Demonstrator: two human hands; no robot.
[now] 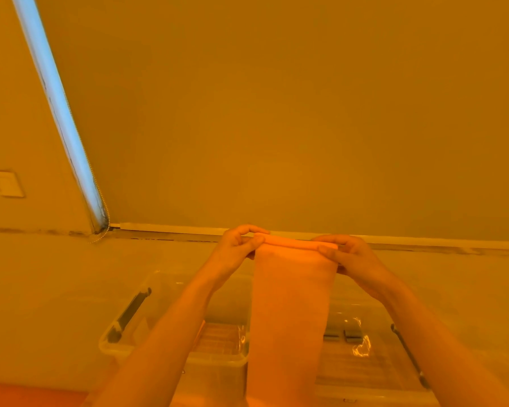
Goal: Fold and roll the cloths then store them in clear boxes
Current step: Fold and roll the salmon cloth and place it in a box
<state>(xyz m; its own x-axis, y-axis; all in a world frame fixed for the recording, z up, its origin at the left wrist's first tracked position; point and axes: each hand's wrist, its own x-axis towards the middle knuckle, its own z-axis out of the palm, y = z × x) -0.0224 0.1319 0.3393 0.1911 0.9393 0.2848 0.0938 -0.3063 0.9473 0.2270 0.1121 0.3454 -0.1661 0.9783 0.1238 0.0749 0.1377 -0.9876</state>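
1. Left box (124, 345): clear plastic, dark handle on its left wall, open at the top. It sits below and left of the hanging cloth. I see faint lines on its floor but cannot tell whether anything lies in it

2. Left hand (238, 242): raised in front of me, thumb and fingers curled round the left end of the roll, pinching it. No slack in the grip that I can see

3. Cloth (291, 304): held up in the air between both hands. The top edge is turned over into a thin roll whose long axis runs left to right, hand to hand. The unrolled length hangs straight down toward me, crossing in front of the gap between the two boxes

4. Right hand (347, 255): mirror of the left, fingers curled on the right end of the roll, thumb on the near face. Both hands sit level, so neither is nearer the cloth

5. Right box (406, 351): clear, two dark clips near its back wall, glare on its floor. Contents not readable

6. My judgement: rolling has only begun; the roll must travel down the hanging length before either box, both directly beneath, can take it
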